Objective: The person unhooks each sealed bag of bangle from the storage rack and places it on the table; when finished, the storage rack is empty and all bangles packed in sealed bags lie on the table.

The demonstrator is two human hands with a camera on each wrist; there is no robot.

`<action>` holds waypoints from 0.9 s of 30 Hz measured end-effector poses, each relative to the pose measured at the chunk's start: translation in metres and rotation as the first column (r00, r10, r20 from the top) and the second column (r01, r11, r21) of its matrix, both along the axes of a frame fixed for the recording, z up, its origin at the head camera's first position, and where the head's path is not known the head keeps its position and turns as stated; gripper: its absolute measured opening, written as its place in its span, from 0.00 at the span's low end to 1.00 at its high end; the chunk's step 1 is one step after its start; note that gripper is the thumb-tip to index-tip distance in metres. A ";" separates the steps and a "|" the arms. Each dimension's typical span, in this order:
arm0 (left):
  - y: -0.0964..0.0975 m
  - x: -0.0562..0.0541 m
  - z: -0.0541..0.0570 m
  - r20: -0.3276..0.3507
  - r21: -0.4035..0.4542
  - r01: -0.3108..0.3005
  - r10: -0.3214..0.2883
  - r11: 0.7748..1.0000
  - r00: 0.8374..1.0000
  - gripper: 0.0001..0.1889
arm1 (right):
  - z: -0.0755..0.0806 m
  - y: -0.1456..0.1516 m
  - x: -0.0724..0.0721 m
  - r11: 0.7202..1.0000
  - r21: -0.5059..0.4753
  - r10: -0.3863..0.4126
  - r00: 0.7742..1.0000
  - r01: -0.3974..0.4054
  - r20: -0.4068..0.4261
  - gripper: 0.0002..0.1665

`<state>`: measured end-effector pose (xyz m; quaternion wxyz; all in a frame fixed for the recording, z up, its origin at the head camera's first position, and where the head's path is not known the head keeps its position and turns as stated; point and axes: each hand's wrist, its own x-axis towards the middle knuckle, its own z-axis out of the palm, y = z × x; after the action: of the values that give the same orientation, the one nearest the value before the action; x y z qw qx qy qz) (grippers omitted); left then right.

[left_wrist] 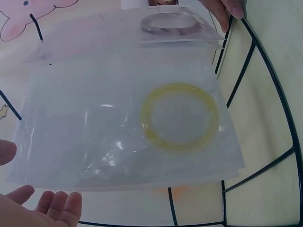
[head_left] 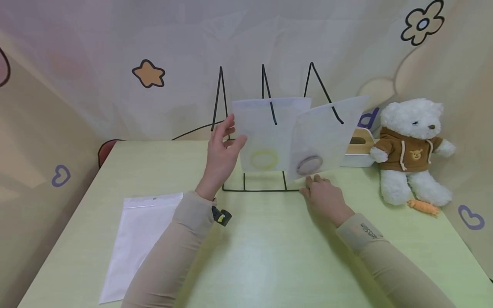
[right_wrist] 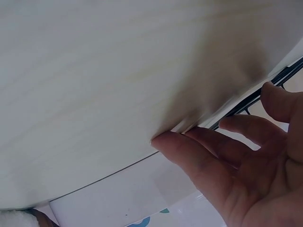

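A black wire display rack (head_left: pixel 262 191) stands on the table. Two translucent bags hang from its hooks: the middle bag (head_left: pixel 265 128) has a yellow ring (left_wrist: pixel 147 113) in it, and the right-hand bag (head_left: pixel 331 132) has a greyish-purple ring (left_wrist: pixel 169 32) in it and hangs tilted. My left hand (head_left: pixel 224 149) is beside the left edge of the middle bag, fingers loosely extended; I cannot tell whether it touches. Down at the rack's front right corner, my right hand (head_left: pixel 325 197) touches the base wire, its fingers spread low against the table (right_wrist: pixel 94 94).
A flat white zip bag (head_left: pixel 140 235) lies at the left, partly behind my left sleeve. To the right sits a white teddy bear (head_left: pixel 412 147) in a brown hoodie, with an orange carrot-shaped thing (head_left: pixel 423 208) at its feet. Behind the right-hand bag is a box (head_left: pixel 358 159).
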<state>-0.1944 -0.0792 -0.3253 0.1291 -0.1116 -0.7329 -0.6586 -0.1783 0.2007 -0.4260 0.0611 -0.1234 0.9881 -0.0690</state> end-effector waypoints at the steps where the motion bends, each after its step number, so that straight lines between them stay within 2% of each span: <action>1: 0.000 0.000 0.000 -0.002 0.006 -0.005 0.005 1.000 1.000 0.29 | 0.000 0.000 0.000 1.000 0.000 0.001 1.000 -0.001 -0.003 0.33; 19: 0.006 0.008 0.003 -0.052 0.061 -0.057 0.060 0.997 0.997 0.26 | -0.003 0.001 -0.001 1.000 -0.003 -0.016 1.000 0.016 0.021 0.33; 27: 0.009 0.008 0.002 -0.124 0.034 -0.100 0.103 0.994 0.987 0.24 | -0.004 0.001 -0.001 1.000 0.002 -0.006 1.000 0.006 0.004 0.34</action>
<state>-0.1863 -0.0699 -0.3234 0.2098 -0.1133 -0.7188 -0.6530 -0.1798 0.2016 -0.4296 0.0627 -0.1200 0.9884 -0.0684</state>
